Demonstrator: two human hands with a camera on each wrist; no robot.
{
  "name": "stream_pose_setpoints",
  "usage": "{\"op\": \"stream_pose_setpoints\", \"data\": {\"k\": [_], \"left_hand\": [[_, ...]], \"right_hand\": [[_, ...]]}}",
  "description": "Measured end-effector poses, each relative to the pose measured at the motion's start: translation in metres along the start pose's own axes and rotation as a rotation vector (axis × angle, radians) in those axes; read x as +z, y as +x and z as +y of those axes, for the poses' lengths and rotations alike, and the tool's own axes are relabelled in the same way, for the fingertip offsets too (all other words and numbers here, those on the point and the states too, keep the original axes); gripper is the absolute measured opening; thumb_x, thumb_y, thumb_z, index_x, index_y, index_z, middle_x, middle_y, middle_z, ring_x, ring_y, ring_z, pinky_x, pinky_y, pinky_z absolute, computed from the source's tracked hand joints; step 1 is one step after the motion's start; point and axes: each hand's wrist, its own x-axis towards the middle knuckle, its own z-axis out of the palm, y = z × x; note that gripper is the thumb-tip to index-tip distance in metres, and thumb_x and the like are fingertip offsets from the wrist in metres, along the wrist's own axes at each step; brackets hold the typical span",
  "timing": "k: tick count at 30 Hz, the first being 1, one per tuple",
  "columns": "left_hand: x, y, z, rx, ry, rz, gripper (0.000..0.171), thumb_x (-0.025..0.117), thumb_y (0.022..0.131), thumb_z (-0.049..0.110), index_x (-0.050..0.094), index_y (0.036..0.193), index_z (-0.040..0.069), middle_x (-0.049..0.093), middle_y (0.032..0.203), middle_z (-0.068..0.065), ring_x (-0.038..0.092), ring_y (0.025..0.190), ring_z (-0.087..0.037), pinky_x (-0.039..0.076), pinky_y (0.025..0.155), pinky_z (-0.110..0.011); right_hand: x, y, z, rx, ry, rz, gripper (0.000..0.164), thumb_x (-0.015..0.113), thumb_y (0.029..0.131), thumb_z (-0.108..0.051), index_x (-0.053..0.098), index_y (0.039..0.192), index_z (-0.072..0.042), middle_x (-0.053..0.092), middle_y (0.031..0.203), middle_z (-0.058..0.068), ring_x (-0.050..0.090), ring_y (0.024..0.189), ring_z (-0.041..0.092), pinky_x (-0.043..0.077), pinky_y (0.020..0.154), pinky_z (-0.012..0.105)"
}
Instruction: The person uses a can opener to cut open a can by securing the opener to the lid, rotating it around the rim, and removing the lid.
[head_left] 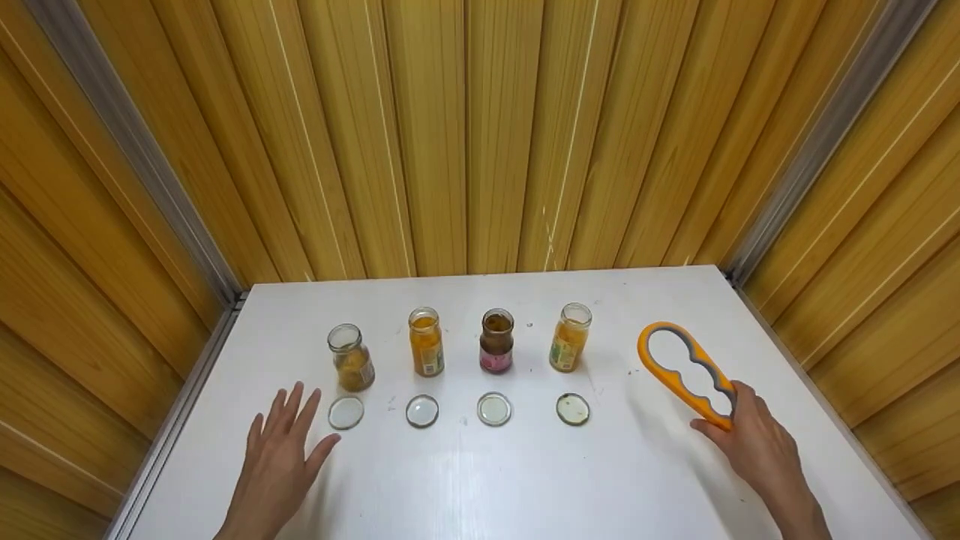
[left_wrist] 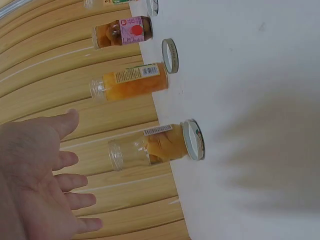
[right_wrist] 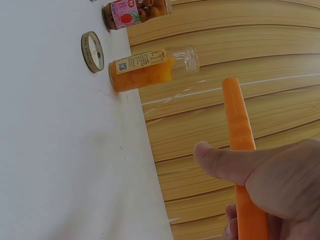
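My right hand (head_left: 759, 442) grips one end of an orange and grey jar opener (head_left: 679, 382) with several round openings, held above the table at the right. In the right wrist view the opener's orange edge (right_wrist: 239, 125) stands up past my thumb. My left hand (head_left: 277, 457) hovers with fingers spread and nothing in it, near the leftmost jar (head_left: 352, 360) and its lid (head_left: 346, 412). That jar is open and holds yellowish fruit. To its right, also lidless, stand a jar of orange fruit (head_left: 427, 345), a dark jar with a pink label (head_left: 496, 345) and another orange-filled jar (head_left: 568, 341).
Three more lids lie upturned in a row before the jars: one lid (head_left: 422, 411), a second lid (head_left: 494, 409) and a stained lid (head_left: 573, 409). The white table (head_left: 465, 487) meets yellow wood-look walls (head_left: 465, 135) behind and at both sides.
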Motion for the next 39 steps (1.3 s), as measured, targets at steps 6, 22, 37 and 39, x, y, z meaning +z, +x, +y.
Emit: {"op": "stream_pose_setpoints", "data": {"k": [6,22,37,39], "left_hand": [[0.003,-0.008,-0.018,0.0,0.013,0.034,0.069,0.07,0.082,0.032,0.042,0.137,0.0,0.034,0.143,-0.023,0.023,0.132,-0.043,0.007,0.106,-0.061],[0.014,-0.025,-0.045,-0.064,0.078,-0.03,0.079,0.062,0.085,0.046,0.034,0.14,-0.003,0.026,0.146,-0.025,0.014,0.135,-0.042,-0.004,0.106,-0.06],[0.021,-0.03,-0.053,-0.079,0.052,-0.051,0.081,0.06,0.086,0.047,0.03,0.143,-0.002,0.024,0.147,-0.024,0.013,0.136,-0.041,0.004,0.105,-0.062],[0.022,-0.03,-0.053,-0.091,0.055,-0.07,0.081,0.059,0.087,0.048,0.028,0.143,-0.002,0.023,0.148,-0.024,0.011,0.136,-0.041,0.001,0.105,-0.062]], "right_hand": [[0.005,0.0,0.006,0.033,0.004,-0.075,0.081,0.082,0.069,-0.031,0.038,0.123,0.009,0.051,0.081,0.015,0.049,0.063,0.024,0.043,0.047,0.037],[0.034,-0.004,0.022,0.186,0.004,-0.32,0.092,0.077,0.072,-0.043,0.03,0.13,0.011,0.05,0.096,0.025,0.05,0.076,0.029,0.047,0.066,0.049],[0.049,-0.004,0.024,0.3,0.023,-0.49,0.088,0.074,0.076,-0.041,0.029,0.131,0.011,0.049,0.098,0.021,0.047,0.078,0.027,0.043,0.065,0.04],[0.05,-0.004,0.025,0.316,0.026,-0.509,0.091,0.073,0.076,-0.044,0.027,0.132,0.012,0.049,0.099,0.023,0.047,0.078,0.027,0.043,0.064,0.038]]}}
